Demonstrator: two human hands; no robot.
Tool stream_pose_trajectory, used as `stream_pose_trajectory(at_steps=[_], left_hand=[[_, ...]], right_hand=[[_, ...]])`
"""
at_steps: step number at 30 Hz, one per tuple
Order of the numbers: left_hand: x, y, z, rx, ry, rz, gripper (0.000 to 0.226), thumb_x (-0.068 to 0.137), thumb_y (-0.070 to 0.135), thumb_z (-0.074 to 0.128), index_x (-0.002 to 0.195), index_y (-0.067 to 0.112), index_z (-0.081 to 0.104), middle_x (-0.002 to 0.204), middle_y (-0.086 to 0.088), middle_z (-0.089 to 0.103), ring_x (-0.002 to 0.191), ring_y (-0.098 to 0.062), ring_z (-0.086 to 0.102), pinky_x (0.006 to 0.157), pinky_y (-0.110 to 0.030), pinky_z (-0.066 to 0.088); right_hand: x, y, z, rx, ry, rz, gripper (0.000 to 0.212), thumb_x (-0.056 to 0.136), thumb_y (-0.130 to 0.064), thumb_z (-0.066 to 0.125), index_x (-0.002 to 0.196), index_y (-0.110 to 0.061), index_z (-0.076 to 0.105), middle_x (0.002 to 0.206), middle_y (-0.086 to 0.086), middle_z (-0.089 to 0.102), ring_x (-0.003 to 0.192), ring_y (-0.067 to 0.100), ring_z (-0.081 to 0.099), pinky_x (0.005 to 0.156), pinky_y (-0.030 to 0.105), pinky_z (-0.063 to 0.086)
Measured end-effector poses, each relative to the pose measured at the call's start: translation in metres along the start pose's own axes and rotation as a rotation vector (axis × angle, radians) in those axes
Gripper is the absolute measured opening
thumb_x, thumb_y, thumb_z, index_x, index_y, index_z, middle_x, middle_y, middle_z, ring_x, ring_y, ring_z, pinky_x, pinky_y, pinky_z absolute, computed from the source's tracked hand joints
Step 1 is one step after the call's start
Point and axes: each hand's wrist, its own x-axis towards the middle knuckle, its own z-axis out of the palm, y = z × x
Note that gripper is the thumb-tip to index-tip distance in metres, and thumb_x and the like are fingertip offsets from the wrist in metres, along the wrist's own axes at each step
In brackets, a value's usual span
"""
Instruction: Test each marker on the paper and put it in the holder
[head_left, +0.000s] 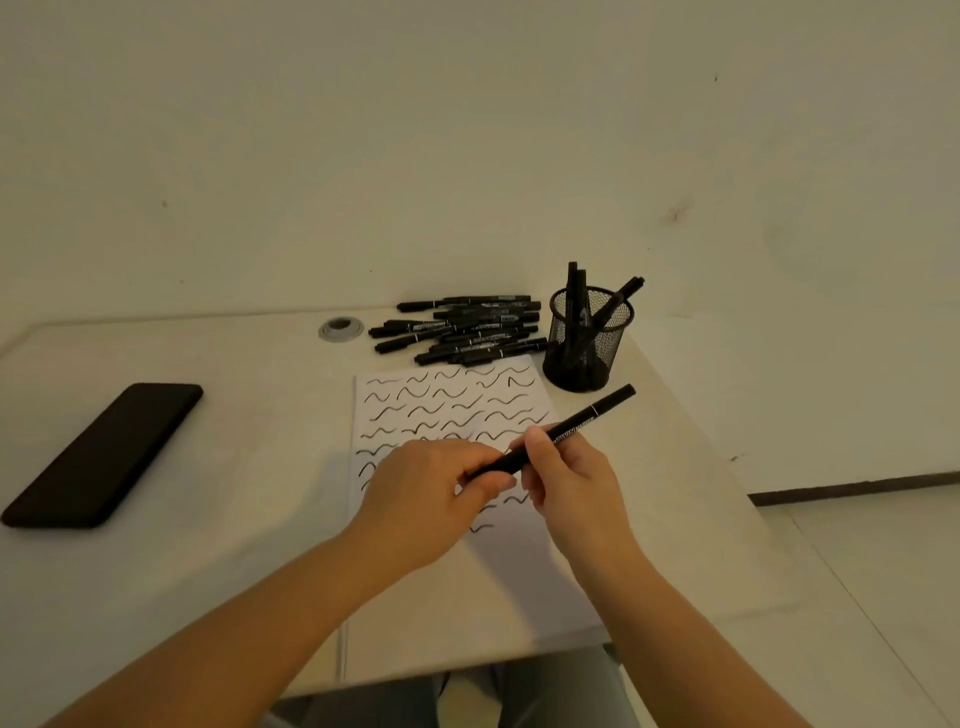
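Observation:
A black marker (582, 423) slants over the white paper (467, 587), its far end pointing up and right toward the holder. My right hand (563, 478) grips its middle. My left hand (431, 493) pinches its lower left end, where the cap is hidden by my fingers. The paper bears several rows of black wavy test lines. A black mesh holder (587, 338) stands at the paper's far right corner with three markers upright in it. A pile of several black markers (462, 330) lies behind the paper, left of the holder.
A black phone (104, 454) lies flat at the left of the white table (234, 545). A grey cable grommet (340, 329) sits left of the pile. The table's right edge runs close behind the holder; the wall rises just beyond.

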Motion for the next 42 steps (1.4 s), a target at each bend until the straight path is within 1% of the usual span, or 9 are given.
stream_pose_trajectory(at_steps=[4, 6, 9, 18, 21, 26, 32, 36, 42], left_hand=[[-0.020, 0.001, 0.007, 0.214, 0.139, 0.104, 0.021, 0.086, 0.044, 0.051, 0.094, 0.033, 0.066, 0.072, 0.013, 0.065, 0.063, -0.006, 0.056, 0.055, -0.024, 0.045], [-0.030, -0.005, 0.005, 0.304, 0.205, 0.141, 0.021, 0.083, 0.040, 0.058, 0.092, 0.025, 0.069, 0.072, 0.009, 0.067, 0.059, -0.011, 0.058, 0.048, -0.027, 0.046], [-0.046, -0.028, -0.002, 0.284, 0.182, -0.010, 0.026, 0.086, 0.040, 0.056, 0.102, 0.023, 0.067, 0.085, 0.006, 0.069, 0.067, -0.012, 0.059, 0.057, -0.026, 0.046], [-0.030, -0.050, 0.005, 0.179, 0.035, -0.064, 0.022, 0.092, 0.039, 0.041, 0.103, 0.026, 0.056, 0.080, 0.007, 0.055, 0.077, -0.009, 0.046, 0.063, -0.026, 0.041], [-0.033, -0.054, 0.009, 0.145, 0.053, -0.070, 0.021, 0.092, 0.037, 0.043, 0.102, 0.025, 0.057, 0.079, 0.009, 0.052, 0.076, -0.008, 0.044, 0.060, -0.016, 0.033], [-0.033, -0.056, 0.011, 0.111, 0.078, -0.082, 0.022, 0.091, 0.037, 0.044, 0.101, 0.024, 0.058, 0.083, 0.003, 0.055, 0.078, -0.010, 0.048, 0.062, -0.020, 0.036], [-0.035, -0.059, 0.012, 0.071, 0.094, -0.078, 0.019, 0.091, 0.035, 0.045, 0.099, 0.024, 0.059, 0.076, 0.012, 0.050, 0.075, -0.001, 0.044, 0.061, -0.012, 0.031], [-0.036, -0.057, 0.011, 0.068, 0.111, -0.048, 0.019, 0.091, 0.033, 0.048, 0.100, 0.022, 0.060, 0.077, 0.011, 0.054, 0.077, -0.006, 0.044, 0.062, -0.012, 0.032], [-0.036, -0.051, 0.008, 0.050, 0.154, -0.027, 0.018, 0.089, 0.030, 0.052, 0.102, 0.022, 0.062, 0.077, 0.023, 0.050, 0.076, -0.001, 0.043, 0.066, -0.009, 0.031]], right_hand=[[-0.014, 0.008, 0.008, 0.140, 0.062, 0.076, 0.026, 0.091, -0.029, 0.048, 0.072, -0.016, 0.060, 0.045, -0.008, 0.050, 0.043, 0.005, 0.042, 0.047, 0.022, 0.036], [-0.008, 0.006, -0.006, 0.267, 0.221, 0.156, 0.028, 0.093, -0.029, 0.045, 0.071, -0.015, 0.055, 0.049, -0.004, 0.046, 0.045, 0.010, 0.039, 0.046, 0.023, 0.034], [0.001, 0.003, -0.050, 0.253, 0.404, 0.133, 0.025, 0.092, -0.032, 0.046, 0.072, -0.019, 0.056, 0.057, -0.003, 0.047, 0.051, 0.010, 0.041, 0.050, 0.024, 0.035], [-0.016, 0.032, -0.030, -0.170, -0.124, -0.174, 0.012, 0.084, -0.012, 0.058, 0.079, -0.023, 0.058, 0.068, -0.003, 0.068, 0.065, 0.003, 0.064, 0.063, 0.011, 0.048], [-0.017, 0.040, -0.027, -0.286, -0.076, -0.225, 0.015, 0.082, -0.017, 0.059, 0.074, -0.028, 0.055, 0.067, -0.007, 0.067, 0.067, 0.000, 0.061, 0.059, 0.007, 0.044], [-0.016, 0.043, -0.027, -0.324, -0.091, -0.220, 0.013, 0.081, -0.017, 0.058, 0.074, -0.027, 0.054, 0.069, -0.003, 0.066, 0.068, 0.007, 0.061, 0.057, 0.013, 0.046], [-0.019, 0.041, -0.033, -0.353, 0.101, -0.255, 0.020, 0.083, -0.013, 0.056, 0.071, -0.027, 0.049, 0.063, -0.005, 0.059, 0.059, -0.003, 0.054, 0.049, 0.006, 0.038], [-0.019, 0.035, -0.042, -0.178, 0.228, -0.259, 0.019, 0.084, -0.014, 0.059, 0.078, -0.031, 0.053, 0.072, -0.010, 0.063, 0.063, 0.000, 0.058, 0.053, 0.007, 0.042], [-0.013, 0.021, -0.029, 0.030, 0.095, -0.167, 0.010, 0.086, -0.012, 0.056, 0.082, -0.021, 0.061, 0.063, -0.003, 0.063, 0.054, -0.001, 0.055, 0.053, 0.011, 0.044]])
